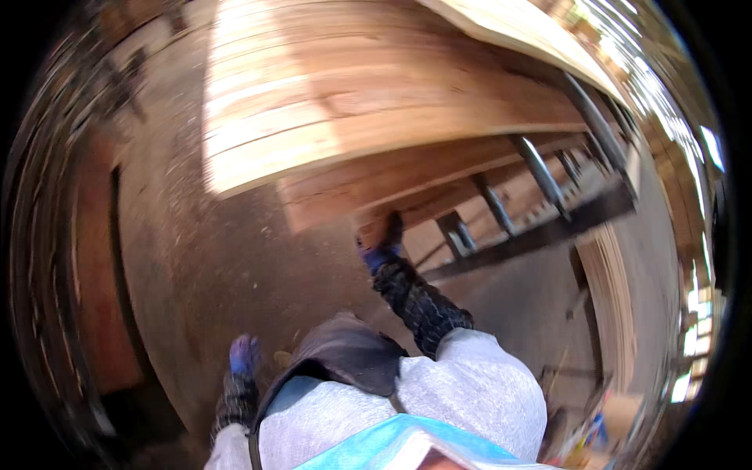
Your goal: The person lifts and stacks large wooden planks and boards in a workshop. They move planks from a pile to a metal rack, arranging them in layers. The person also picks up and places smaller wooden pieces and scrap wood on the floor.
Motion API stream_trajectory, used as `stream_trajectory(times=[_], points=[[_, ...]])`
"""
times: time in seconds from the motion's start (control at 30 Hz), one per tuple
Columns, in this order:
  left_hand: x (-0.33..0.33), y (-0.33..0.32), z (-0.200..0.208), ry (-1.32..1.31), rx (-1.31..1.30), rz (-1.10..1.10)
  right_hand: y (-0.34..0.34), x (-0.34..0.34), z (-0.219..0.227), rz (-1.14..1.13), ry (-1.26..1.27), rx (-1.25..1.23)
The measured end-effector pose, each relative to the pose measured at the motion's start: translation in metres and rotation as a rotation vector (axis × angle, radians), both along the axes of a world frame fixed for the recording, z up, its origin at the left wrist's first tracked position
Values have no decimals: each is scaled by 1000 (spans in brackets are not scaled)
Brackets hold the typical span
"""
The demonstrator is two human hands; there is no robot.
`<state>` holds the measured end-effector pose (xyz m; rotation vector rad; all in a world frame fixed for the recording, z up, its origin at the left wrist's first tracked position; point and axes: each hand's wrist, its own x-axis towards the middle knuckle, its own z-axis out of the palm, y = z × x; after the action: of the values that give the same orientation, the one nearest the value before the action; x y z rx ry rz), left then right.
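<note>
The right hand [382, 247] is at wooden boards [376, 86] (the left hand [244, 356] hangs apart).

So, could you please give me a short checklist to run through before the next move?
1. Left hand apart from the upper wooden panel: ok.
2. Right hand near the lower wooden panel: ok.
3. Right hand's grip secure: cannot tell, the picture is blurred.
4. Left edges of both panels flush: not ok, they look staggered.
5. Metal rods visible at the panels' right: ok.
</note>
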<state>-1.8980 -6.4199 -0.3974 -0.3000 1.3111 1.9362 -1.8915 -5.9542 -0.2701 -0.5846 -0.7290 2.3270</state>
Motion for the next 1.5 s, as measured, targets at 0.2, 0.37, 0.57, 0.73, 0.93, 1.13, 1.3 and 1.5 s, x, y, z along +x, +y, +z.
stream_trajectory(times=[0.2,0.37,0.57,0.73,0.93,1.13,1.3,1.5], points=[[-3,-12,44,245,-282,140,-4,-46,-19,-65,-1035,1975],[63,-56,12,217,-409,407,-22,-31,4,-403,-788,2227],[100,-78,-9,272,-580,235,3,-38,1,-213,-943,2256],[67,-106,-16,497,-414,277,-13,-38,10,-85,-1059,2299],[20,-37,88,425,-586,425,19,-43,-85,206,-213,976],[134,-96,39,264,-351,721,-110,-16,-59,864,-167,33],[177,-112,88,-154,-451,1011,-221,-61,-79,1130,-252,-62],[282,-215,-103,372,-1071,990,-399,-179,-16,1202,50,546]])
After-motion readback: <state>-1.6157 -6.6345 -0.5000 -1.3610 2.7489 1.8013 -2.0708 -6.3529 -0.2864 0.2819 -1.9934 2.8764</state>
